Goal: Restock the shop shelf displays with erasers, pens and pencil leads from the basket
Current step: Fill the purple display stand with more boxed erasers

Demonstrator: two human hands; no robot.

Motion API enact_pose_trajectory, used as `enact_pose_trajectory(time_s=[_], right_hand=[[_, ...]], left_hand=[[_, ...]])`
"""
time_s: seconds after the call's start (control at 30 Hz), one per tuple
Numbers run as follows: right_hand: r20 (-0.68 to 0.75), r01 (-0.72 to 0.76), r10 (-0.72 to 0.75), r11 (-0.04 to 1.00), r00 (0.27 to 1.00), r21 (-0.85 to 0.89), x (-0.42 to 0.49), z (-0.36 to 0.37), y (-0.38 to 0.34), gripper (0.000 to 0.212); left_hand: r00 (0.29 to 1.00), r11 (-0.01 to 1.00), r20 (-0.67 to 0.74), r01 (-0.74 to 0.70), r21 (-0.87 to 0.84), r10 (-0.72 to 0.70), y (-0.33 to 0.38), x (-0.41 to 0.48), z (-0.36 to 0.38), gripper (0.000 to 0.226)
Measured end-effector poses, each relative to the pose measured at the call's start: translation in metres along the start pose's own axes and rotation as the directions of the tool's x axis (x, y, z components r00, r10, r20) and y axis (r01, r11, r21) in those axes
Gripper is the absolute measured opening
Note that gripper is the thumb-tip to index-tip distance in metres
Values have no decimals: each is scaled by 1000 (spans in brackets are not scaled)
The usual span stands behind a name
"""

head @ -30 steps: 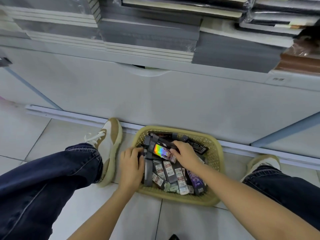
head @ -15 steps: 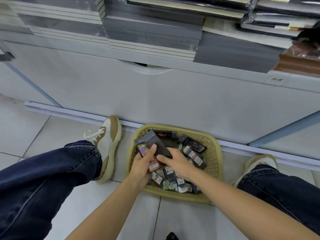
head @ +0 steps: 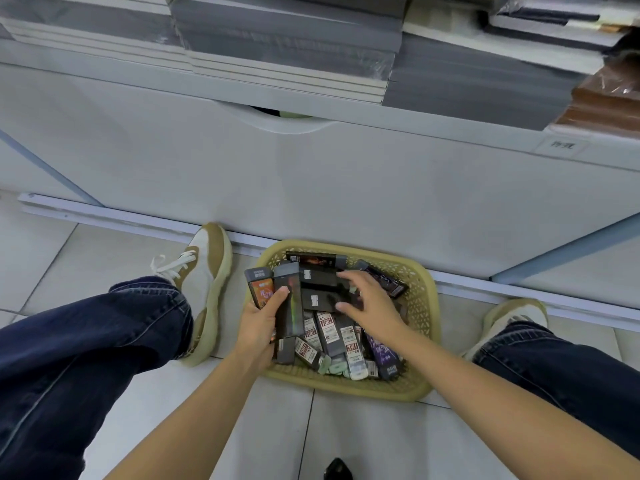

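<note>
A yellow plastic basket (head: 420, 303) stands on the floor tiles against the white cabinet, filled with several dark pencil-lead packs (head: 327, 329) and a few pale green erasers (head: 335, 368). My left hand (head: 258, 329) grips two upright dark packs (head: 289, 299) over the basket's left side, thumb across their front. My right hand (head: 369, 299) hovers over the middle of the basket with fingers spread, fingertips touching a black pack (head: 318, 277). It holds nothing.
The white cabinet front (head: 311, 181) rises right behind the basket, with wrapped stacks of grey paper (head: 287, 53) on the shelf above. My legs in jeans and tan shoes (head: 204, 271) flank the basket on both sides.
My left hand now holds the packs upright alone. My right hand has let go of them and moved right, back over the basket with fingers spread.
</note>
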State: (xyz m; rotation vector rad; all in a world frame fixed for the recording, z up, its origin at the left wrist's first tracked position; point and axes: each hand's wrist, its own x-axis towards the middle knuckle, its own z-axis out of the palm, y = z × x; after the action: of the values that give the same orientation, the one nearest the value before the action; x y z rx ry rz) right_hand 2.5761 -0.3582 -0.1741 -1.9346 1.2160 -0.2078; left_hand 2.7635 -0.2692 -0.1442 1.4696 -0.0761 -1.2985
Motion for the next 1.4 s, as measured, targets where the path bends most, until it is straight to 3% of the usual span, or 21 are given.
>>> enact_pose_trajectory(time_s=[0.07,0.17,0.33,0.47,0.57,0.67,0.8,0.93,1.0,1.13,1.27,1.4], right_hand=[[63,44,-36,992,997,-120,15,12,-6,72],[56,-5,24,950,998,-312,30,30,-9,90],[-21,21,-32,926,999,-377,33,40,-7,71],[-13,80,-85,967,996,-241,25,31,-1,55],[-43,64,-71,987,997,-149,23,15,-4,30],[-66,10,-5,996,998,84,18,-2,-10,24],[-1,4,-4,939,1000,345,8,-25,-35,22],[75,-52,5,773,997,633,-4,-41,-73,22],[107,-52,-26,746,994,664,-10,-48,-94,23],[107,8,-88,805,990,593,-24,-65,-129,24],[-77,155,-136,803,988,576,-35,-94,-171,33],[-231,339,-253,779,940,528,-44,-138,-223,34]], left_hand=[[1000,1000,14,-5,17,5,3,1,-6,14],[1000,999,12,-14,48,14,7,1,-14,27],[1000,999,-19,-19,43,19,8,5,-18,15],[999,999,-31,-17,48,19,6,7,-21,19],[998,997,-35,-41,70,44,7,7,-23,27],[997,995,-40,-69,74,72,12,3,-20,24],[997,998,-42,-69,12,70,28,-6,-5,27],[995,994,10,-101,-39,101,50,-23,17,30],[985,988,80,-149,-49,153,62,-33,26,32],[962,967,101,-254,10,252,87,-57,33,36],[931,937,185,-336,93,315,120,-85,34,33],[852,867,364,-462,188,375,162,-126,42,36]])
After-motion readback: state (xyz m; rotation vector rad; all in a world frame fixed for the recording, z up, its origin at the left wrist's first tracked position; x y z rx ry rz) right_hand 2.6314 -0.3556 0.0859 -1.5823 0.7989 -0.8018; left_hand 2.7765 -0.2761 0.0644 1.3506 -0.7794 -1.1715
